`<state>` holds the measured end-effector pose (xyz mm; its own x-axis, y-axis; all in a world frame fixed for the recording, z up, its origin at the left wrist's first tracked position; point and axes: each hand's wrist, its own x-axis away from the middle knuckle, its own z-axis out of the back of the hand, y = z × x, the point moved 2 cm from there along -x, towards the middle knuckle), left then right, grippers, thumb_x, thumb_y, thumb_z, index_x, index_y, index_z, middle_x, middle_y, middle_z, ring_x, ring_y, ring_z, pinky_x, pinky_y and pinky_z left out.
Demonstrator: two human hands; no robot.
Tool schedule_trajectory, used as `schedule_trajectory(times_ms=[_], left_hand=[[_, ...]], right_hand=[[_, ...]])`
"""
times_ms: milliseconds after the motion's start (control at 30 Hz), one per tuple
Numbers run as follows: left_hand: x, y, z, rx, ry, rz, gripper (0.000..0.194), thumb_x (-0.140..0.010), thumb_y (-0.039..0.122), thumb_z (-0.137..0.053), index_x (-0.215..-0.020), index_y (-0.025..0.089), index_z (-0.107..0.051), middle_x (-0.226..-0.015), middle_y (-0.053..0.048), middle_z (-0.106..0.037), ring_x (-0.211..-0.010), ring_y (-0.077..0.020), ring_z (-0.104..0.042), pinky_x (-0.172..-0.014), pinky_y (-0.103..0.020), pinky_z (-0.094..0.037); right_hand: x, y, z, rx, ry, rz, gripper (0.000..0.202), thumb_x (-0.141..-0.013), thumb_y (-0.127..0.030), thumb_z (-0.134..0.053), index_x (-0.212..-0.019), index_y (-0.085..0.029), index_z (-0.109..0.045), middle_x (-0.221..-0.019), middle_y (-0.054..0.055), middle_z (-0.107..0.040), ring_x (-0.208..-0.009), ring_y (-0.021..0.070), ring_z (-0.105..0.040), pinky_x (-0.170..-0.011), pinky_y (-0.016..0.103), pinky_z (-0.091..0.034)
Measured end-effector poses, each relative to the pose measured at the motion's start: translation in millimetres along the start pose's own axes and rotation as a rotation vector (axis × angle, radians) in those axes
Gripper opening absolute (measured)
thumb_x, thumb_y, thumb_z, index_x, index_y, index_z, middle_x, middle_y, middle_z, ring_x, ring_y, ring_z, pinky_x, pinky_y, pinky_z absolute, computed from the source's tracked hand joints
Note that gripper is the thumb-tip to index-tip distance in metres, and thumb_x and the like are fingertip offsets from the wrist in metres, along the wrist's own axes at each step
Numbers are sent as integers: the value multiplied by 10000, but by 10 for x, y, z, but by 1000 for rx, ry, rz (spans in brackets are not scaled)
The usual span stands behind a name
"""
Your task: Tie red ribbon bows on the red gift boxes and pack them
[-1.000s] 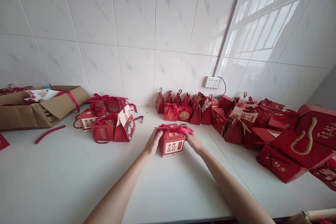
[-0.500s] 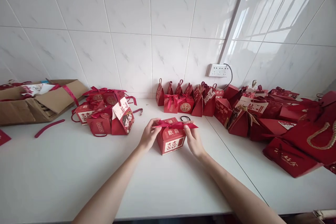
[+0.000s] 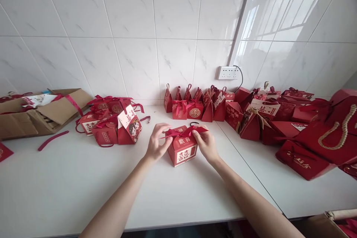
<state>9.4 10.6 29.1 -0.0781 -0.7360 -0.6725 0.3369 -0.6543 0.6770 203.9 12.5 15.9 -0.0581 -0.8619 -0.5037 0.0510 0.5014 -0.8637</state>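
Note:
A red gift box (image 3: 181,152) with gold and white Chinese characters stands upright on the table in front of me. A dark red ribbon (image 3: 182,131) is tied in a bow across its top. At the box's left side, the thumb and fingers of my left hand (image 3: 157,144) are curled round the bow's left end. On the other side my right hand (image 3: 206,144) pinches the bow's right part, thumb on top. Just behind the box lies a black loop (image 3: 194,123), partly hidden.
Several red gift boxes (image 3: 129,128) stand to the left, beside a loose ribbon strip (image 3: 52,140) and an open cardboard box (image 3: 41,119). More red boxes line the tiled wall and crowd the right, including a rope-handled bag (image 3: 331,126). A power strip (image 3: 229,73) is on the wall.
My left fingers have spread a little wider round the bow's left end. My right thumb has moved slightly inward along the ribbon. The camera view has shifted slightly.

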Motion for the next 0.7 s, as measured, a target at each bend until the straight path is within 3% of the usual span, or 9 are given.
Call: schedule_trajectory(times_ms=[100,233,433,567,700], left_hand=[[14,121,-32,5,4,-42,185,-795,371,-579,-823,214,-672,-967,-72,-608,-959,-220,-589,-874,-360,-474],[8,145,-18,101,160,144,207,-780,387,-603,-690,211,-661,-811,-52,-643,-832,-210,-608,-815,-325,-479],[-60,-112,174,185,525,323,247,-767,424,-565,-689,191,-579,-635,-11,-585,-673,-184,-591,-683,-303,-484],[-145,-288,349,299,756,416,224,-738,410,-509,-670,201,-465,-581,33,-506,-550,-123,-545,-610,-276,-478],[-185,-353,497,392,867,458,228,-686,396,-497,-636,209,-376,-544,69,-425,-487,-87,-508,-569,-254,-474]], right_hand=[[-6,-26,5,-22,7,-23,282,-812,-474,-601,-821,-196,-648,-1004,69,-602,-899,205,-615,-764,321,-528],[-44,-69,1,-111,17,-103,356,-832,-524,-550,-867,-175,-607,-820,52,-648,-751,195,-661,-688,349,-571],[-193,-26,232,-494,387,-279,410,-631,-498,-763,-681,-186,-502,-625,-25,-562,-591,154,-640,-502,269,-567],[-270,34,403,-545,484,-287,403,-623,-474,-768,-671,-201,-476,-586,-62,-511,-527,104,-594,-482,230,-557],[-298,61,480,-565,520,-277,393,-613,-465,-766,-653,-199,-480,-589,-58,-518,-546,100,-587,-509,235,-561]])
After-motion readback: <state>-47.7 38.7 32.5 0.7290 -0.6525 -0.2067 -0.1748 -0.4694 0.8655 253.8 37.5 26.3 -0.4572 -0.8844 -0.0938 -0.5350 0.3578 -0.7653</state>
